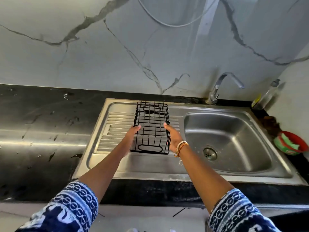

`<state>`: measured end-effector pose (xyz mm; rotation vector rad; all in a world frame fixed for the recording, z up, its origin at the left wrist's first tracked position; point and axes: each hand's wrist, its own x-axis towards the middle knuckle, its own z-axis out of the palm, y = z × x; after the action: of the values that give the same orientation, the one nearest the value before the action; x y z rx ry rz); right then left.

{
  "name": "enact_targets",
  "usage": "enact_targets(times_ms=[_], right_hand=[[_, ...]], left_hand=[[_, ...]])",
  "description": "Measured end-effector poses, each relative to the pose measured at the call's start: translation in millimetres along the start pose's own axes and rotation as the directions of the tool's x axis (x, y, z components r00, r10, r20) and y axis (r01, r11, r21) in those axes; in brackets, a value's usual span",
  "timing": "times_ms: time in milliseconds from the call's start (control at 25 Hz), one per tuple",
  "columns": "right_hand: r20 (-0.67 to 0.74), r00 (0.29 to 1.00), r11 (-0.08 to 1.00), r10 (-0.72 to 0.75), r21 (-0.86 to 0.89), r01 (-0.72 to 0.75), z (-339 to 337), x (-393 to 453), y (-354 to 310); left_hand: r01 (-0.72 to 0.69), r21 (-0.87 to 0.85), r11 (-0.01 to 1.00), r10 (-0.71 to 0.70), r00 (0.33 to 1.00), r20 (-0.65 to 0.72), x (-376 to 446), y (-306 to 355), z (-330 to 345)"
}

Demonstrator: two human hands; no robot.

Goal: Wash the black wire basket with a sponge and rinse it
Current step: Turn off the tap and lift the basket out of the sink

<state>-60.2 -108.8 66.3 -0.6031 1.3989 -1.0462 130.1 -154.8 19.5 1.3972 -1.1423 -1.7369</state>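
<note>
Black wire basket (pixel 151 126) sits between left hand (pixel 132 134) and right hand (pixel 173 136), both flat-fingered against its sides. Red bowl (pixel 299 141) holds green sponge (pixel 284 142).

Both my arms are stretched straight out in front, patterned blue sleeves pushed up near the elbows. My left hand (pixel 132 133) and right hand (pixel 173 136) face each other, palms in, fingers extended forward, with thread bangles on my right wrist
</note>
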Motion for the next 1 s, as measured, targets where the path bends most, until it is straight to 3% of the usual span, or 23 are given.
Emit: enact_targets(times_ms=[400,760,920,1000], right_hand=[[-0.094,0.995,0.999,-0.023,-0.046,0.019,6,19,20],[-0.138,0.989,0.995,-0.057,-0.093,0.045,7,28,29],[-0.130,0.983,0.970,-0.127,-0.223,0.096,6,15,24],[-0.127,0.978,0.947,-0.165,-0.299,0.121,4,7,20]], left_hand=[[-0.034,-0.097,0.995,0.044,0.994,0.100,7,-18,-7],[-0.069,0.080,0.994,0.054,0.984,0.173,3,-14,-13],[-0.090,0.218,0.972,0.076,0.995,0.069,3,-13,-17],[-0.084,0.378,0.922,0.099,0.995,-0.019,-7,-8,-20]])
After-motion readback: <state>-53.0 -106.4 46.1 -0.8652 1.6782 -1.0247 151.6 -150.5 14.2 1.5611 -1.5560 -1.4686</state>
